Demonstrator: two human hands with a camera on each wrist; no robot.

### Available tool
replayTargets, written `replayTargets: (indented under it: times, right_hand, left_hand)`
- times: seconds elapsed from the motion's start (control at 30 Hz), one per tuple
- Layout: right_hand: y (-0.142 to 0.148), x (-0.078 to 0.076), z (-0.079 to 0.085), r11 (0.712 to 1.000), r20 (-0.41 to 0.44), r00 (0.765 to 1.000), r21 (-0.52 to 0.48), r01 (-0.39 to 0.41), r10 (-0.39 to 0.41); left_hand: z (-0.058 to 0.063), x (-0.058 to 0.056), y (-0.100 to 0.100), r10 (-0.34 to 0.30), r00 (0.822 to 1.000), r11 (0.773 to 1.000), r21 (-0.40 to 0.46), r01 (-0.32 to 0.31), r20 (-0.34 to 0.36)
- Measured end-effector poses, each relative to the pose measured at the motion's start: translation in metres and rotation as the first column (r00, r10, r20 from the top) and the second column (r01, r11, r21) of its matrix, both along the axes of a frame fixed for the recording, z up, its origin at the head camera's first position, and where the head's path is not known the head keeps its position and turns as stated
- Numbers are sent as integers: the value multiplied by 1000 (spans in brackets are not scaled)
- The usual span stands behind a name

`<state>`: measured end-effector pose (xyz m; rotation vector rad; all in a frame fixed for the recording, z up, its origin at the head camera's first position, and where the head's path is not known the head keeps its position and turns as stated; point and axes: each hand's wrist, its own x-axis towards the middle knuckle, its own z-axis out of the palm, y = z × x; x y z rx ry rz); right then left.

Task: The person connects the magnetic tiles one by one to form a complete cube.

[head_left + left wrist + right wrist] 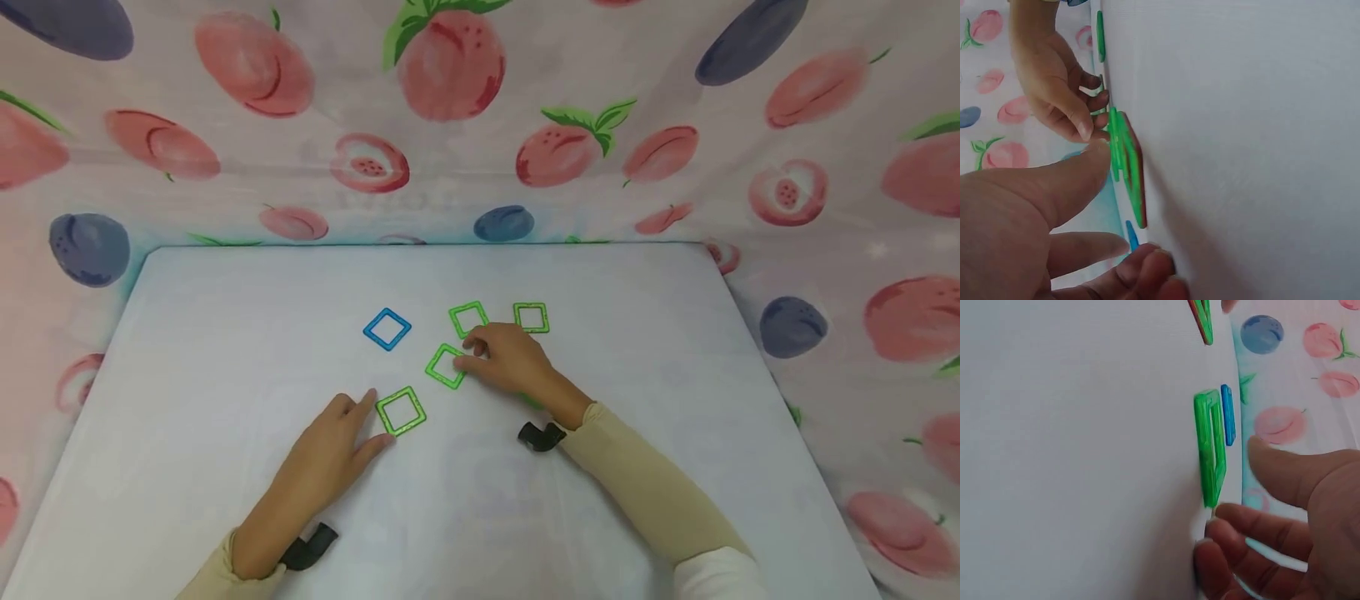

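Observation:
My left hand (322, 454) lies beside a green square frame tile (401, 411), its index finger and thumb spread around the tile's near-left side. The thumb tip is at the tile's lower corner, and the index tip is close to the left corner. My right hand (513, 358) hovers at the right side of another green square frame (435, 369), with its thumb tip by that frame's edge. In the right wrist view, the fingers of my right hand (1266, 550) are bent near the end of a green frame (1204, 450), and the thumb stands apart from it.
A blue square frame (367, 332) lies behind, to the left. Two more green frames, one (457, 310) partly behind the right hand and one (545, 317) to its right, lie farther back. A green piece (530, 401) shows under the right wrist. All rest on a white table (225, 333).

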<state>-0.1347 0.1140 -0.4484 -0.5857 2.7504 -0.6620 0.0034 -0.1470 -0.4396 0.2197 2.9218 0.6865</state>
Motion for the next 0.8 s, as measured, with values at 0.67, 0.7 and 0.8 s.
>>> replayTargets:
  times: [0.67, 0.7, 0.8]
  right_hand:
    - [-9, 2, -2, 993, 50, 995, 81, 85, -89]
    - [-5, 2, -1, 994, 56, 994, 70, 86, -90]
    - [5, 2, 3, 996, 88, 992, -11, 86, -85]
  left_hand:
    - [-4, -24, 9, -107, 991, 993, -31, 110, 74]
    - [-3, -25, 9, -128, 989, 991, -27, 131, 79]
    - [-3, -27, 7, -216, 972, 975, -35, 219, 89]
